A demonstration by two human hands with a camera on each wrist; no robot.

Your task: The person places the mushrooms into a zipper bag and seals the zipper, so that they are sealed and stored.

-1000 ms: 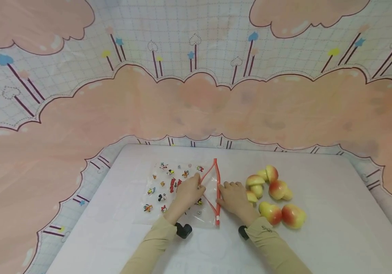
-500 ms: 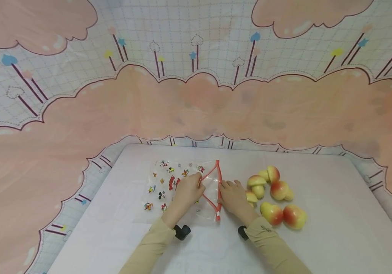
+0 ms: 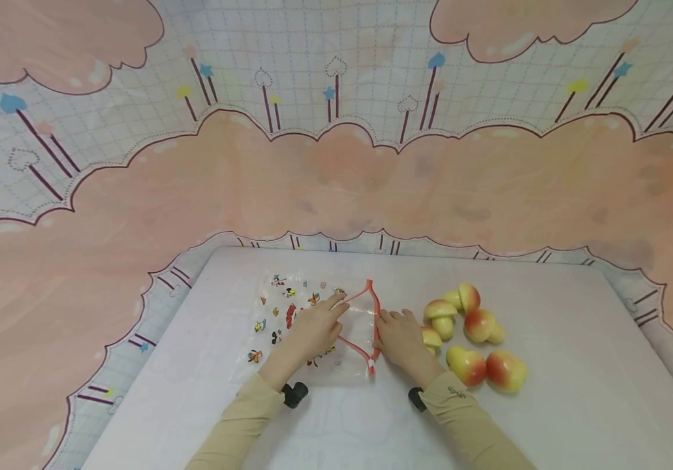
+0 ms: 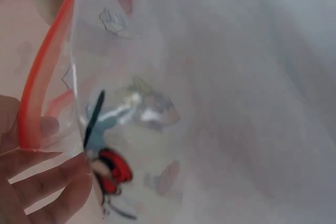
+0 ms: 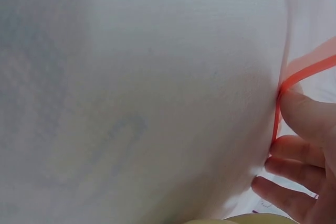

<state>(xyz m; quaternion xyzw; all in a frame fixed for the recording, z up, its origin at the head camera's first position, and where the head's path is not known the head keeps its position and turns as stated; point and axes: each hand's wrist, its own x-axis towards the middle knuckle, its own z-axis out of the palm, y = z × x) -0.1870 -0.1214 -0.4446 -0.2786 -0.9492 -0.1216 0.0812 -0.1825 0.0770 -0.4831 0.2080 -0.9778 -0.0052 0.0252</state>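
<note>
A clear zip bag [image 3: 271, 307] with cartoon prints lies flat on the table, its mouth facing right. Its red zip edge [image 3: 378, 307] is spread apart into a diamond-shaped opening, and a small slider [image 3: 371, 363] sits at the near end. My left hand [image 3: 313, 324] holds the left lip of the mouth; in the left wrist view its fingers [image 4: 58, 182] are at the red strip and the clear film. My right hand [image 3: 401, 336] pinches the right lip, with the thumb [image 5: 304, 111] on the red strip in the right wrist view.
Several yellow-and-red toy mushrooms [image 3: 480, 325] lie to the right of my right hand, one partly hidden behind it. Black wrist-camera mounts [image 3: 295, 395] show at the cuffs. A patterned cloth backdrop [image 3: 336, 189] stands behind the white table [image 3: 571, 339].
My left hand has moved a little left with the left lip, and its fingers have straightened somewhat. The mouth gapes wider. My right hand stays nearly still.
</note>
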